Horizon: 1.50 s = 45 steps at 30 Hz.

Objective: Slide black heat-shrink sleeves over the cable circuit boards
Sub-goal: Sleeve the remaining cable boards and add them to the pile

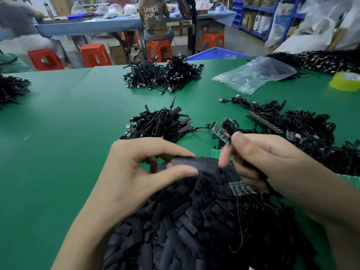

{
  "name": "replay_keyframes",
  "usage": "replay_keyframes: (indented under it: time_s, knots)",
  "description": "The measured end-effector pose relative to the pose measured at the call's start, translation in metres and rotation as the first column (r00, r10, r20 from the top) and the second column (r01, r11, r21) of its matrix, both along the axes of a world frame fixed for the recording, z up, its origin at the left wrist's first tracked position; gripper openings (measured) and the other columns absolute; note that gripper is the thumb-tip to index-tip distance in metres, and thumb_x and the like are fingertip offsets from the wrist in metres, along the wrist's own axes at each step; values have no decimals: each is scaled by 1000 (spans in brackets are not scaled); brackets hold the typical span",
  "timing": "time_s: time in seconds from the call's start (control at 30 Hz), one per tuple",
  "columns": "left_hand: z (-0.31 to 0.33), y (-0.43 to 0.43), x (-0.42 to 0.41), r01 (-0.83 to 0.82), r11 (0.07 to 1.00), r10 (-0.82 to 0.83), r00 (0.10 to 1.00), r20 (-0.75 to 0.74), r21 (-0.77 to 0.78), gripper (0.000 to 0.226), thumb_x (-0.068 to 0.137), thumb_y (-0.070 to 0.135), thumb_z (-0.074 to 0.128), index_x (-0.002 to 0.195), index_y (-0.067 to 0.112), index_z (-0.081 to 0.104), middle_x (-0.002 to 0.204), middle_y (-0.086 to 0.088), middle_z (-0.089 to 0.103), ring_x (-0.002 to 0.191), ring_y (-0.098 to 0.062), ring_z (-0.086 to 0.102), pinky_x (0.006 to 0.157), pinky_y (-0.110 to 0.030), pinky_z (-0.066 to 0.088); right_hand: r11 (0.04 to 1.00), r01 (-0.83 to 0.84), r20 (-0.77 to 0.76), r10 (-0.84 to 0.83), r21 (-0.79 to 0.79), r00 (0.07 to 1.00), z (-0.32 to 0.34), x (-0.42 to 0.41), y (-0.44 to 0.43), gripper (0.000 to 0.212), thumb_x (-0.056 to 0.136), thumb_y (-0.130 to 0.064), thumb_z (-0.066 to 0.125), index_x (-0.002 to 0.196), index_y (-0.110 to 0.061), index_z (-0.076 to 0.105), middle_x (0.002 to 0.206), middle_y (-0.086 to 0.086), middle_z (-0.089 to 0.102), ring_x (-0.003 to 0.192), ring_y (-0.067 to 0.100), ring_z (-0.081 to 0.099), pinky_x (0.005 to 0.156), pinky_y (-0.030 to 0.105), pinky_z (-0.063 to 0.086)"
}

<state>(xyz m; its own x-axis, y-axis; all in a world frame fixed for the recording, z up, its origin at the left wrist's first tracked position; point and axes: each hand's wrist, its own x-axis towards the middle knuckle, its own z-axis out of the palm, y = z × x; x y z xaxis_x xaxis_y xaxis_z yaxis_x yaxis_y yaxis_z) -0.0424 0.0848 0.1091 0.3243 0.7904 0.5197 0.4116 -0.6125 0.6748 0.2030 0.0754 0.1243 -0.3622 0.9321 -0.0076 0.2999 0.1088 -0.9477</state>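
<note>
Head view: the left hand (pixel 136 172) pinches one flat black sleeve (pixel 196 162) between thumb and forefinger, its other fingers (pixel 153 164) curled loosely beneath. The sleeve is held level just above the sleeve pile (pixel 175 221), a big heap of loose black sleeves on the near part of the green surface (pixel 58 133).

The right hand (pixel 272 158) is motion-blurred. Its thumb and forefinger pinch the near end of a board (pixel 220 131), which sticks out up and to the left, with a thin black cable (pixel 200 128) running from its far end. The board's held end sits just above the right end of the sleeve; they are near each other, but the blur hides whether they touch. A second board (pixel 238 187) lies on the pile under the right hand, its wire trailing down over the sleeves.

Beyond the hands, a heap of sleeved cables (pixel 155 123) rests mid-surface. Farther back lies a bundle of cables (pixel 163 75) with USB plugs. To the right is a tangle of cables with bare boards (pixel 292 129). A clear plastic bag (pixel 257 73) and a yellow tape roll (pixel 345 81) lie at the far right. In the background, people sit at a blue table (pixel 87 26) among red stools (pixel 95 55).
</note>
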Motion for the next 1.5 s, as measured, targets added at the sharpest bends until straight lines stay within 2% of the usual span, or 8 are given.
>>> replay_keyframes:
  time_s: [0.23,0.47,0.63,0.9,1.03,1.13,1.27,1.5]
  knots:
    - [-4,2,0,-61,998,58,992,110,25,6,81,32,77,87,31,79,78,18,75,65,-7,67,57,-33,50,995,-97,55,97,4,994,7,7,-4,45,95,-50,50,60,-22,52,54,-3,32,50,14,30,46,18,28]
    - [-6,1,12,18,1000,-14,972,233,-13,24,88,25,69,109,28,79,77,10,71,66,-6,62,64,-15,45,987,-46,-148,23,-152,989,6,-8,-6,44,90,-55,53,79,-18,74,54,-5,33,47,12,28,42,17,29]
    - [-5,-1,20,33,999,-36,989,141,19,23,88,25,69,109,20,77,91,11,71,84,-12,68,75,-17,47,993,42,-246,-67,-107,967,-3,-25,-5,29,89,-48,61,74,-25,72,51,-9,32,46,13,24,42,25,22]
    - [3,-4,21,-51,983,58,998,-35,175,21,82,27,79,103,22,80,90,11,70,80,-1,63,67,-12,43,973,169,-21,-168,156,986,-6,-25,-7,26,88,-51,59,85,-28,72,47,-13,43,42,3,35,46,17,29]
    - [2,-4,18,-122,971,116,992,39,207,16,84,23,78,100,19,79,93,5,73,82,-10,66,66,-16,46,985,153,-94,-145,79,985,0,-19,-5,49,90,-66,49,88,-24,73,55,-4,34,49,12,33,46,21,33]
    - [2,-5,16,-169,960,154,985,82,222,13,87,21,75,101,21,78,95,7,73,85,-11,67,68,-18,48,993,85,-111,-75,83,991,5,-10,-4,50,97,-51,46,70,-14,65,54,-1,33,48,16,31,45,17,32]
    - [2,-5,16,-159,972,149,986,69,171,13,93,30,69,103,26,75,99,15,70,89,-7,66,71,-15,47,994,-6,-37,10,111,999,8,-6,-6,48,97,-46,49,59,-18,52,53,1,31,49,18,30,47,23,27]
    - [7,-4,16,-105,994,105,994,24,-7,25,90,45,62,106,29,72,104,24,65,87,-1,66,74,-23,54,991,-106,-164,91,-85,982,11,-6,-7,46,91,-41,54,52,-16,51,51,9,24,45,19,22,42,18,22]
